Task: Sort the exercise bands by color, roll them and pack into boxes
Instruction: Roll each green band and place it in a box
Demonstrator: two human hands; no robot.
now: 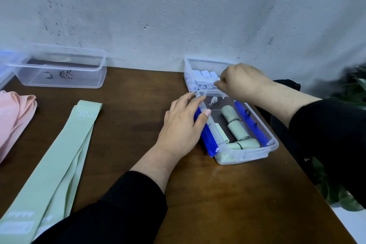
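Observation:
A clear box with blue latches (250,155) holds several rolled pale green bands (238,129). My left hand (181,126) rests against its left side, fingers fairly straight along the far corner and thumb lying on the rim. My right hand (242,81) reaches over the box's far end with fingers curled down at the rim; what the fingertips pinch is hidden. Right behind it, a second clear box (189,65) is filled with rolled pale blue bands (206,74). An unrolled pale green band (59,154) marked 30 lies flat at the left. A pink band (11,119) is bunched at the far left.
An empty clear box (59,68) with writing on its side stands at the back left against the wall. The brown table (128,117) ends at the right, where a leafy plant (336,194) and a dark object (287,84) stand beyond its edge.

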